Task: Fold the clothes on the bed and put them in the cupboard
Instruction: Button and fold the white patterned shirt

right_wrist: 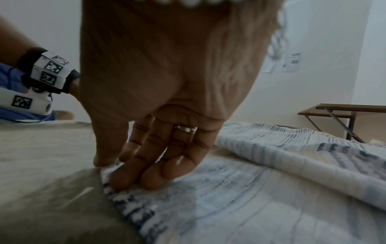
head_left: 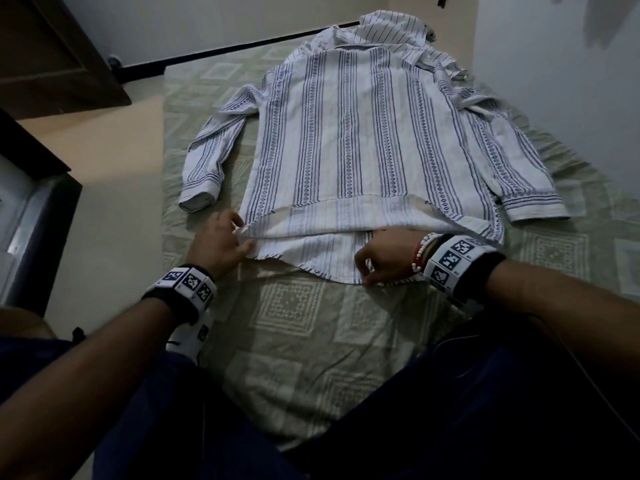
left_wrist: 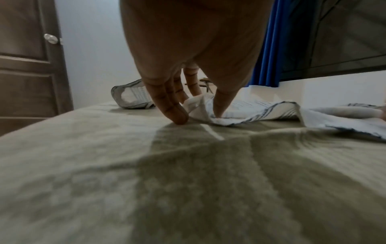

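The bed (head_left: 294, 317) carries the striped shirt (head_left: 363, 133) spread flat, unfolded, another garment (head_left: 391, 29) bunched beyond its collar; the cupboard stage is untouched. Left hand (head_left: 218, 244) and right hand (head_left: 384, 258), set apart, each pinch the near hem

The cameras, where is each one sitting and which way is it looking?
Head: on the person's head, looking down at the shirt spread on the bed; both forearms and hands show.
Left wrist: low over the bed, looking along the left hand pinching the shirt's hem, toward a door.
Right wrist: low, looking along the right hand pinching the hem, toward a table; the left wrist shows too.
All three share the shirt and the bed.
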